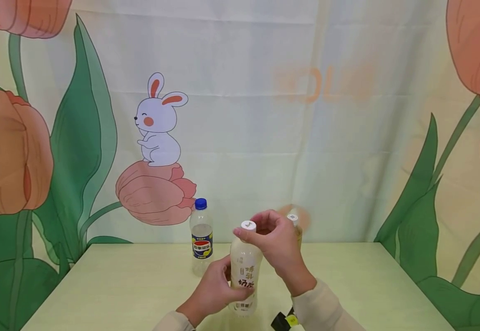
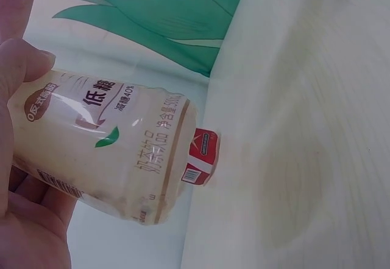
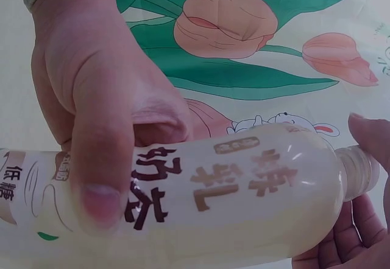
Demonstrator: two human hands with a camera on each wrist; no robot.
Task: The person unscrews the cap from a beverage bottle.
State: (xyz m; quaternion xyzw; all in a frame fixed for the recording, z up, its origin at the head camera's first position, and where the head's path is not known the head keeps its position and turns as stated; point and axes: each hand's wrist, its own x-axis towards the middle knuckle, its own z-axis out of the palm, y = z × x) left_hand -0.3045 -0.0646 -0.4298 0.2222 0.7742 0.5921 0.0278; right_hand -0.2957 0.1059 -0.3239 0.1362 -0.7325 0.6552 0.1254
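Observation:
A milky-cream plastic bottle (image 1: 244, 264) with brown printed characters stands upright near the table's middle. My left hand (image 1: 211, 289) grips its lower body, with the thumb across the front. At the top, my right hand (image 1: 279, 243) pinches the white cap (image 1: 248, 225), its thumb on the near side. In the right wrist view, the bottle's clear neck (image 3: 358, 171) lies between the right hand's thumb and fingers. Whether the cap is loose from the neck I cannot tell.
A clear bottle with a blue cap (image 1: 200, 203) stands left of the hands. Partly hidden behind my right hand is another white-capped bottle (image 1: 293, 219). A black and yellow-green object (image 1: 281, 321) lies by the right sleeve. The left wrist view shows a small red-and-white pack (image 2: 203, 157).

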